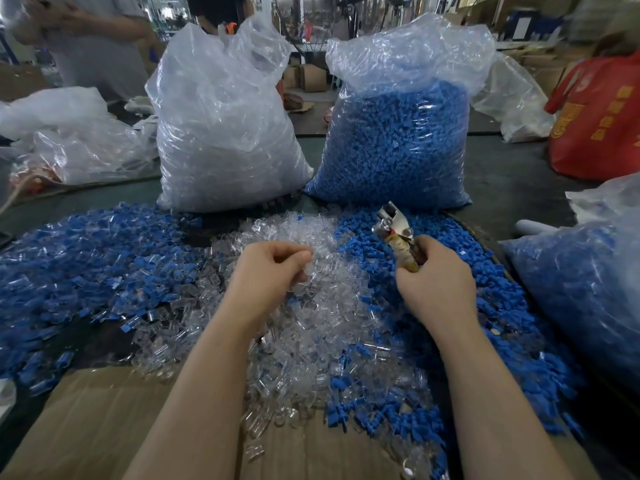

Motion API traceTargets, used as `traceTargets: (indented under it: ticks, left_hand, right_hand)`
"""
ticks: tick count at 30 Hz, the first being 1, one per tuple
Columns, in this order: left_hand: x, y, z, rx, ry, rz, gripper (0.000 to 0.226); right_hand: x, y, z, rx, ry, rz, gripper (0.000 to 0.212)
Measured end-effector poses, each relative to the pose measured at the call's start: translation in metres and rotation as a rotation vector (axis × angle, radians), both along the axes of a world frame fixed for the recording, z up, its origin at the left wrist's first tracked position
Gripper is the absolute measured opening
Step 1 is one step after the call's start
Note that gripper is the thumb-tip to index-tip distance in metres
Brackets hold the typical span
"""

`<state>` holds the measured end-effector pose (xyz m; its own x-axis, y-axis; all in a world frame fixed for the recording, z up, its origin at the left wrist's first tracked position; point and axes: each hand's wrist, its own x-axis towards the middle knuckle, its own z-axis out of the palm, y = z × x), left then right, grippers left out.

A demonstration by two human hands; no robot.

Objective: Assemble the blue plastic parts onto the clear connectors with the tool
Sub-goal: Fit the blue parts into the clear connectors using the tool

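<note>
At frame centre, our left hand (268, 271) curls its fingers around clear connectors (311, 306) piled on the tabletop (512, 174). Our right hand (436, 282) grips the tool (398, 233), its metal head pointing toward the upper frame. Blue plastic parts (467, 271) lie heaped just right of the clear pile.

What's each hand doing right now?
Left hand: fingers curled, pinching a clear connector over the pile.
Right hand: fingers wrapped round the tool, holding it.

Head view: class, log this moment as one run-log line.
left hand: picking clear connectors | right hand: gripping tool | blue parts: loose pile, right
</note>
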<state>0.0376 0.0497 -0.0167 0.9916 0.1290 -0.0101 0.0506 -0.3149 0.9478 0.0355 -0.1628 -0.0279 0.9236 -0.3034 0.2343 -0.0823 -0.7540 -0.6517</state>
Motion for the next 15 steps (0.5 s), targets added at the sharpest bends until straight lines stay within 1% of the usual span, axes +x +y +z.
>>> traceTargets:
  ticks: [2,5,8,11,15]
  left_hand:
    - [0.001,-0.001,0.001,-0.134,0.033,-0.011,0.009]
    - [0.0,-0.002,0.002,-0.287,0.055,-0.031,0.009]
    - [-0.002,-0.002,0.005,-0.406,0.058,-0.046,0.028]
    - [-0.004,-0.002,0.007,-0.398,0.044,-0.044,0.038]
    - [-0.006,-0.004,0.01,-0.41,0.015,-0.039,0.039]
  right_hand:
    - [0.001,0.003,0.001,0.062,-0.025,0.013,0.011]
    - [0.001,0.005,0.003,0.206,-0.052,0.046,0.01]
    - [-0.001,0.009,0.005,0.289,-0.094,0.084,0.008]
    - [-0.003,0.011,0.007,0.352,-0.134,0.134,0.009]
    - [-0.005,0.013,0.008,0.442,-0.173,0.21,0.01]
